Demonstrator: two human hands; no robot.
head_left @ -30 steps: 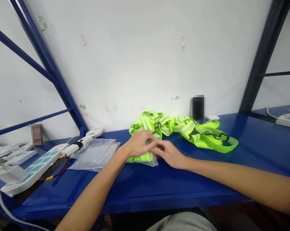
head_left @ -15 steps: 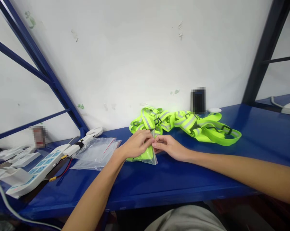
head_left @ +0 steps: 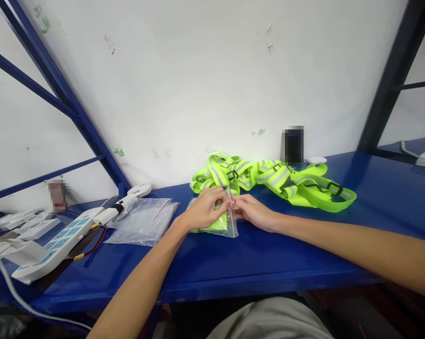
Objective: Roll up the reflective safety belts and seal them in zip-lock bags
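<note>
A clear zip bag (head_left: 229,228) with a folded neon-yellow strap inside lies on the blue table. My left hand (head_left: 207,207) rests over the bag, its fingers closed on the plastic near the opening. My right hand (head_left: 251,212) pinches the bag's red-lined edge from the right, fingertips close to the left thumb. Just behind the hands is a tangled heap of neon-yellow reflective straps (head_left: 286,181) with grey stripes and black buckles. Part of the bag is hidden under my left hand.
Flat clear zip bags (head_left: 141,223) lie left of my hands. Beyond them are a white power strip (head_left: 59,242), a small white fan (head_left: 140,190) and a red-and-black cable (head_left: 98,245). A dark blurred object (head_left: 293,146) leans against the wall. Blue metal posts (head_left: 74,113) frame the table.
My right hand has shifted slightly right along the bag's edge, and more of the red-lined opening shows between the two hands. The left hand stays on the bag.
</note>
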